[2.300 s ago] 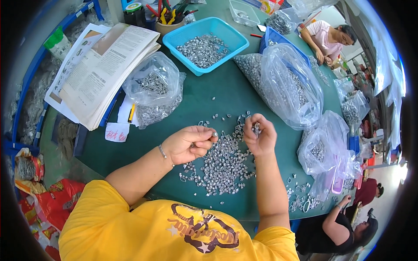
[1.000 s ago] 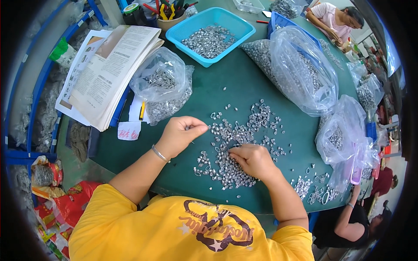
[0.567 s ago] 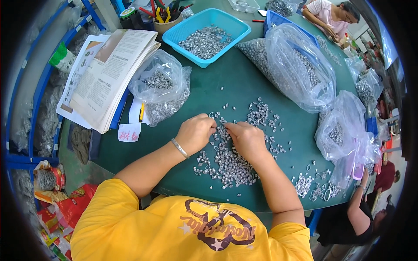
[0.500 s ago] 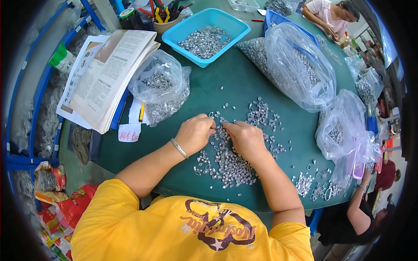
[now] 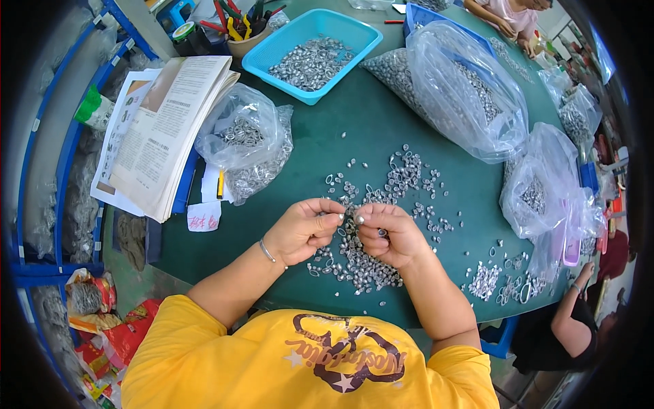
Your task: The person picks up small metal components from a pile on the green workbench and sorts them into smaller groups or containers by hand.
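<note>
My left hand (image 5: 300,233) and my right hand (image 5: 394,235) face each other over a heap of small silvery metal pieces (image 5: 371,271) on the green table. Thumb and forefinger are pinched together on both hands, with a small gap between them. A tiny silvery metal piece (image 5: 341,216) shows at my left fingertips. Another tiny metal piece (image 5: 360,219) is at my right fingertips. Their exact shape is too small to make out. More oval, ring-like pieces (image 5: 407,170) lie scattered just beyond my hands.
A blue plastic basket (image 5: 252,65) holds similar pieces at the back. Filled clear bags stand at left (image 5: 262,160) and right (image 5: 470,102). An open newspaper (image 5: 163,129) lies at left. Smaller piles (image 5: 485,279) sit at right. Other people (image 5: 511,19) work around the table.
Both hands have drawn back toward me from the heap and lifted, fingertips now pinched on tiny pieces. The view has shifted slightly.
</note>
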Motion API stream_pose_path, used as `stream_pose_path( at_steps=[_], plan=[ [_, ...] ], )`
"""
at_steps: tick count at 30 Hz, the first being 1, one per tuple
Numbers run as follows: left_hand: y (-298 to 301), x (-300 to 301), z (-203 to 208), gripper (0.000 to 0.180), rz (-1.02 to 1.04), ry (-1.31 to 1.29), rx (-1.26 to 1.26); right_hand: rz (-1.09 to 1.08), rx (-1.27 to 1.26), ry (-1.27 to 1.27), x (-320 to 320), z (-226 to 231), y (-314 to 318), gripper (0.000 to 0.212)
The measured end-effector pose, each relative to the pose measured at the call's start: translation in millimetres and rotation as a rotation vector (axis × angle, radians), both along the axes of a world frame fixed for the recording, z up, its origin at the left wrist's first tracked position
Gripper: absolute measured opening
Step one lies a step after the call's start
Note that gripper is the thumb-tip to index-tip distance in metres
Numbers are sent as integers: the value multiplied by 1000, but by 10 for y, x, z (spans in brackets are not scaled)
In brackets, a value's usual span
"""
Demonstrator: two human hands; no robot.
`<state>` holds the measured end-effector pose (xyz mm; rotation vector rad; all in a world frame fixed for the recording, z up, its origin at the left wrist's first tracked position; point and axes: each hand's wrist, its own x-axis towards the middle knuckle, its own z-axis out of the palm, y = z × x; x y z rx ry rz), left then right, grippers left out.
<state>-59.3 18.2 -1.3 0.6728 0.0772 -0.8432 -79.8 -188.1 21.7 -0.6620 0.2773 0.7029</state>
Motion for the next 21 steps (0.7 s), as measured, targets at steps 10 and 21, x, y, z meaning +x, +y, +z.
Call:
stream_pose_path(
  at_steps=[10,21],
  plan=[
    [-23,-79,-19,13,-9,173,-179,-42,321,20,-82,-34,21,9],
    [170,-80,-114,17,163,95,-205,129,-1655,-1177,297,-75,270,9]
  ],
)
